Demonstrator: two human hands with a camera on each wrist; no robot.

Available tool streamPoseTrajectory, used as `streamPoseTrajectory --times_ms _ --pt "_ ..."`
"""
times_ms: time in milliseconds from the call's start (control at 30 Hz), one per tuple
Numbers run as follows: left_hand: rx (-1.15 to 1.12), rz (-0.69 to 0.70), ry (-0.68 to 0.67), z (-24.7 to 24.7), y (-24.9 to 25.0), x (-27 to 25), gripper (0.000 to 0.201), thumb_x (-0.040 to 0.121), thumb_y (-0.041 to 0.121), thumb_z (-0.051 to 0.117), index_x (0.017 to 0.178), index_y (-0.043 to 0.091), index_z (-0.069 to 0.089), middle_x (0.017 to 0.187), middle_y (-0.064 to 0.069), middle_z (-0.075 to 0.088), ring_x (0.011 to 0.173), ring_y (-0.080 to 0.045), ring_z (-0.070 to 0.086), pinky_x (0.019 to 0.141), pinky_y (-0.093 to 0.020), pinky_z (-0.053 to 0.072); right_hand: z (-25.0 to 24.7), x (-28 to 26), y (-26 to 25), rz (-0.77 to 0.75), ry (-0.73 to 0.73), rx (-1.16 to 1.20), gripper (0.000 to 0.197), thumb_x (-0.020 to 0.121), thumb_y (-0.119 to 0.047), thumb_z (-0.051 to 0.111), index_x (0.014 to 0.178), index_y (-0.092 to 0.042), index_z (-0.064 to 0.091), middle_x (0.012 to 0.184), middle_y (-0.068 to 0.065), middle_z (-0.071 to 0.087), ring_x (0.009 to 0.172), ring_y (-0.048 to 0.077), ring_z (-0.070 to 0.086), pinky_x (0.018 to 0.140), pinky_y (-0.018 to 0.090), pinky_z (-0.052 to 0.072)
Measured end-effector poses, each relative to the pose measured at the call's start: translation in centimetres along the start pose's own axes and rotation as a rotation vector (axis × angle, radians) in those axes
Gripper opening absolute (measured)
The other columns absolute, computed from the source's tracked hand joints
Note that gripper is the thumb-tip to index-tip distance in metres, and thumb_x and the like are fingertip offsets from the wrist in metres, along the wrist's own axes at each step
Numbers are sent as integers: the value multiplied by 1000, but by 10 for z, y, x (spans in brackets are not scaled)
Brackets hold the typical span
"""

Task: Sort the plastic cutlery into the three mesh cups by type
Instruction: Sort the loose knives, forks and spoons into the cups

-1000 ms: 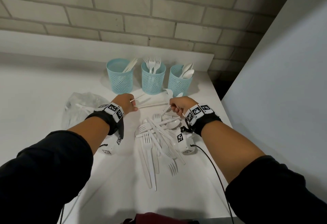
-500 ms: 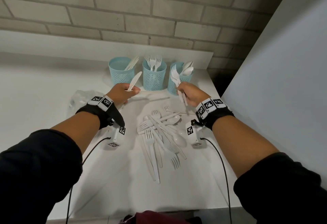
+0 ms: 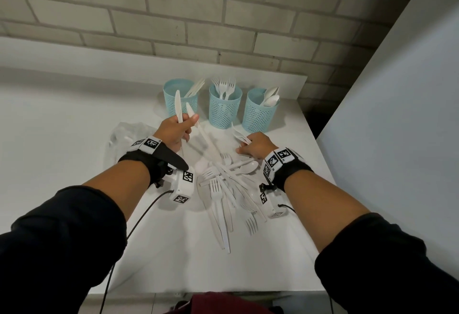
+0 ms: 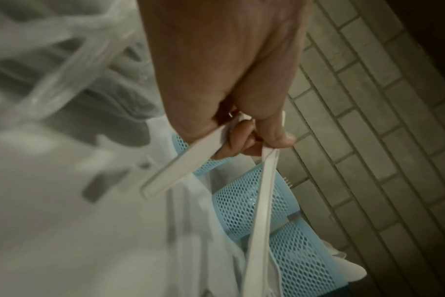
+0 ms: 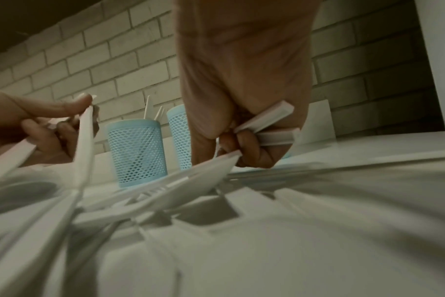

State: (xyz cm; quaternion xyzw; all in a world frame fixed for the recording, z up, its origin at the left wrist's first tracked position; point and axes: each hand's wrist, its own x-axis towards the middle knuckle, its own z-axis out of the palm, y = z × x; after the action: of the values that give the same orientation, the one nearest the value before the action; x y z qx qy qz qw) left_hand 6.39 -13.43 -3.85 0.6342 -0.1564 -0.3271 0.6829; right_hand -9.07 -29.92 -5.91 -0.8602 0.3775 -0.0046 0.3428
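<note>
Three blue mesh cups stand in a row at the back: the left cup (image 3: 180,100) holds knives, the middle cup (image 3: 224,111) forks, the right cup (image 3: 258,117) spoons. My left hand (image 3: 183,127) grips two white knives (image 3: 177,105) in front of the left cup; one points up, the other slants down toward the pile. Both handles (image 4: 181,166) show below the curled fingers in the left wrist view. My right hand (image 3: 250,145) is low at the pile's far edge, gripping forks (image 3: 239,133), their handles (image 5: 267,122) sticking out, and its fingertips pinch another piece. The pile of loose cutlery (image 3: 223,189) lies between my wrists.
A crumpled clear plastic bag (image 3: 126,135) lies left of my left hand. The white table (image 3: 74,145) ends at a brick wall (image 3: 173,15) behind the cups. A pale panel (image 3: 397,127) rises along the table's right edge.
My right hand has dropped from near the cups back down to the pile, forks still in it. My left hand now holds two knives instead of one.
</note>
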Motion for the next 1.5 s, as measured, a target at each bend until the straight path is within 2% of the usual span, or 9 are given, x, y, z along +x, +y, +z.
streamPoseTrajectory --times_ms 333,433,567,733,900,1033,1167,1300,1500 --pt "-164 -166 -56 30 1 -10 24 101 38 32 107 18 43 86 -3 50 82 -17 57 79 -37 46 -18 -2 -19 -171 82 54 18 91 -16 56 73 -17 51 80 5 56 75 20 52 63 26 39" --pt "-175 -155 -53 42 -1 -10 24 102 35 28 117 18 38 71 -2 42 63 -13 48 60 -28 47 -25 -5 -27 -228 110 44 10 95 -19 50 87 -13 50 89 6 54 83 20 49 74 28 37" --pt "-136 -105 -132 54 -5 -8 10 102 21 36 104 14 44 65 -2 34 44 -6 40 42 -19 40 -31 -8 -39 -278 176 135 10 98 -21 46 93 -12 45 91 5 51 85 19 47 76 28 34" --pt "-82 -40 -221 66 -2 -12 16 99 6 40 96 6 56 79 -4 53 67 -10 51 61 -16 46 -29 -10 -63 -276 192 441 19 100 -23 39 113 -10 46 106 6 54 98 18 52 89 33 42" --pt "-142 -85 -201 75 5 -18 34 95 22 52 125 6 55 107 -24 59 97 -34 57 93 -51 45 -19 -15 -88 -159 180 690 33 102 -26 34 126 -4 38 122 16 54 113 29 55 100 45 45" --pt "-175 -97 -264 81 14 -27 22 98 22 47 114 14 60 95 -21 64 84 -30 63 78 -41 53 -7 -16 -92 -177 187 512 37 100 -34 31 127 -8 32 124 18 51 113 34 53 100 50 43" --pt "-186 -177 -301 74 12 -22 30 90 23 53 108 2 62 109 -31 61 93 -35 63 92 -47 50 -8 -18 -86 -82 213 218 45 101 -38 25 137 -12 24 139 21 36 130 37 32 110 48 22" --pt "-292 -302 -339 65 8 -17 37 97 27 30 84 10 59 76 -10 63 74 -24 60 74 -37 50 -4 -15 -76 -80 238 171 41 100 -37 28 134 -13 28 137 19 40 130 34 31 107 49 20" --pt "-198 -311 -458 63 8 -18 53 99 51 24 116 14 58 95 -8 69 93 -23 62 87 -43 47 6 -15 -73 -162 185 564 34 99 -27 42 128 -9 38 121 12 56 109 26 55 93 39 45"
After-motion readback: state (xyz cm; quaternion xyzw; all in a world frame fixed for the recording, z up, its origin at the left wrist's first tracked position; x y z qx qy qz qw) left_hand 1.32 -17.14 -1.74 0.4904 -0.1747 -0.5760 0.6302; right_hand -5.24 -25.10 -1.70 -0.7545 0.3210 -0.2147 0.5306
